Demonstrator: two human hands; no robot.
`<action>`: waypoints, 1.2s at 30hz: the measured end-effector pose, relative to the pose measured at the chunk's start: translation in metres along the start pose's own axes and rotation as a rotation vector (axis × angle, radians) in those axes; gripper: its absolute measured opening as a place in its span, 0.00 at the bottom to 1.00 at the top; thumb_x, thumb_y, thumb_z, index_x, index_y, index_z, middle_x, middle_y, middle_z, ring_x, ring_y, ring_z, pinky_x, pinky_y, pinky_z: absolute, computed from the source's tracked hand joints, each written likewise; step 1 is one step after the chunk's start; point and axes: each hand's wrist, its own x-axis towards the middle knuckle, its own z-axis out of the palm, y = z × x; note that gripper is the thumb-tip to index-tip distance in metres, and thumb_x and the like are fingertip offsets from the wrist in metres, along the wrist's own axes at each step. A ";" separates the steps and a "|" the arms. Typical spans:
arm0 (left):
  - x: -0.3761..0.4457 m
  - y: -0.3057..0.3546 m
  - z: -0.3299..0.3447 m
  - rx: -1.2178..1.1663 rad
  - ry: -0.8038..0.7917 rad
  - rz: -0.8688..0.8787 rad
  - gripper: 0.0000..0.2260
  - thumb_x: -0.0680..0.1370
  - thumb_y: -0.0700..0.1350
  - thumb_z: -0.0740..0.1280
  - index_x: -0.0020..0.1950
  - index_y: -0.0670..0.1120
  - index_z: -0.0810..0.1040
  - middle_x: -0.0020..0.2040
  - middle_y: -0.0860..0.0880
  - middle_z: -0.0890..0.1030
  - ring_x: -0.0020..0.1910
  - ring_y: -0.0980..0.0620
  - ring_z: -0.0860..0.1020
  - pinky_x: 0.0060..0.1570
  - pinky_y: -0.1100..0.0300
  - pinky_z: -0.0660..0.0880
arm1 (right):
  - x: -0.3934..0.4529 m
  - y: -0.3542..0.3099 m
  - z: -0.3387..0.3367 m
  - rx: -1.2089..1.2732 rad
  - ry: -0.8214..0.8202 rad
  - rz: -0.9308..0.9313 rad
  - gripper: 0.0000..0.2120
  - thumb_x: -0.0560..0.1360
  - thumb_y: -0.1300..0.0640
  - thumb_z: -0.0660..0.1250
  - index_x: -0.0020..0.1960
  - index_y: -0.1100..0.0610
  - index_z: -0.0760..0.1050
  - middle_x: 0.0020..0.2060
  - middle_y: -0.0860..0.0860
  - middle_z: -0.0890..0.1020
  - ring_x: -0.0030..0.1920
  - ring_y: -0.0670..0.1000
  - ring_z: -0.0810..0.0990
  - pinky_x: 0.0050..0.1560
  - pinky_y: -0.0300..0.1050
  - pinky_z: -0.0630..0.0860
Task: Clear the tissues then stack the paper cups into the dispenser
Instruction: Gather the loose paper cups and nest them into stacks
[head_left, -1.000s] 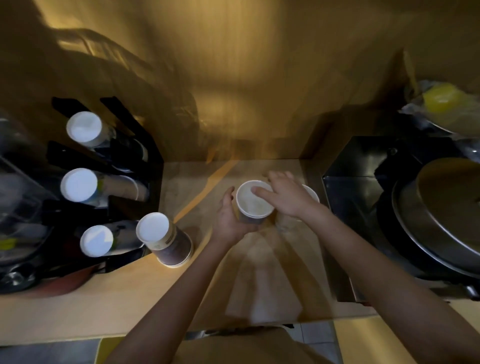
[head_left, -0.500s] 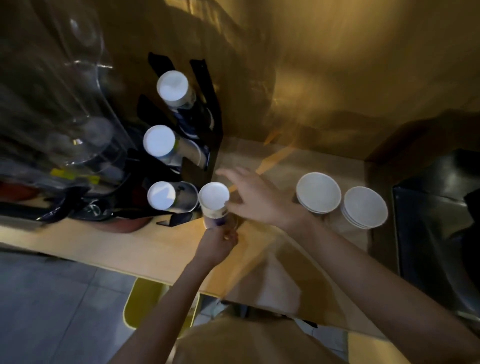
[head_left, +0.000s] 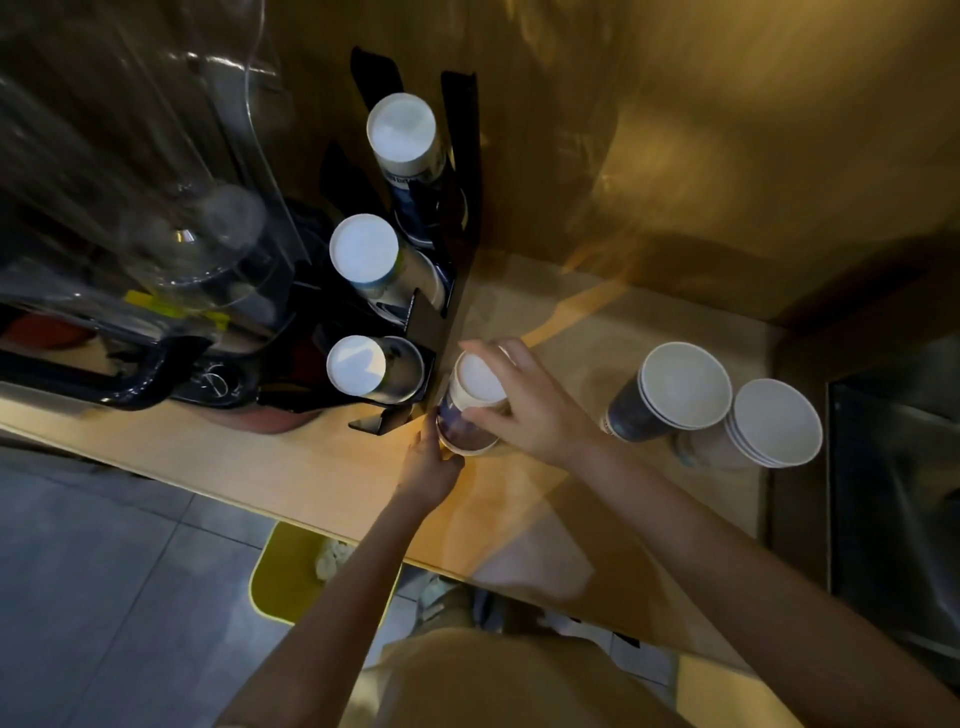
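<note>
A stack of upturned paper cups (head_left: 474, 402) stands on the wooden counter (head_left: 322, 467) just right of the black cup dispenser (head_left: 457, 171). My right hand (head_left: 530, 410) wraps around the stack's upper part. My left hand (head_left: 431, 467) grips it at the base. The dispenser holds three rows of cups: a top one (head_left: 401, 130), a middle one (head_left: 364, 254) and a bottom one (head_left: 356, 365). Two more stacks stand open-side up to the right: a dark stack (head_left: 675, 387) and a pale stack (head_left: 774, 423).
A clear-lidded appliance (head_left: 156, 218) with a black handle sits left of the dispenser. A yellow bin (head_left: 291, 577) with crumpled tissue stands on the floor below the counter's edge. A dark metal surface (head_left: 893, 493) borders the counter on the right.
My view swung left toward the dispenser. Both hands left the open-side-up stacks and closed on the upturned stack beside the dispenser, where they now hold it.
</note>
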 end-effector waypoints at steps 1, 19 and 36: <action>0.000 0.001 0.000 -0.039 -0.004 0.002 0.34 0.73 0.36 0.64 0.75 0.45 0.51 0.70 0.38 0.68 0.67 0.39 0.67 0.64 0.48 0.69 | -0.002 0.002 -0.001 0.033 0.024 0.014 0.30 0.72 0.53 0.67 0.70 0.49 0.59 0.63 0.54 0.67 0.62 0.54 0.69 0.57 0.44 0.71; -0.020 0.134 -0.029 -0.365 0.311 0.503 0.09 0.77 0.46 0.63 0.56 0.53 0.76 0.55 0.45 0.78 0.51 0.59 0.77 0.48 0.65 0.75 | -0.049 0.024 -0.142 0.754 0.697 0.303 0.14 0.70 0.50 0.69 0.53 0.37 0.73 0.51 0.41 0.78 0.49 0.42 0.79 0.37 0.31 0.77; -0.038 0.193 -0.038 -0.338 -0.025 0.560 0.32 0.63 0.56 0.75 0.63 0.64 0.67 0.64 0.49 0.71 0.61 0.50 0.73 0.55 0.51 0.77 | -0.096 0.044 -0.146 0.468 0.530 0.554 0.34 0.69 0.46 0.71 0.71 0.48 0.60 0.72 0.51 0.60 0.71 0.52 0.60 0.68 0.52 0.64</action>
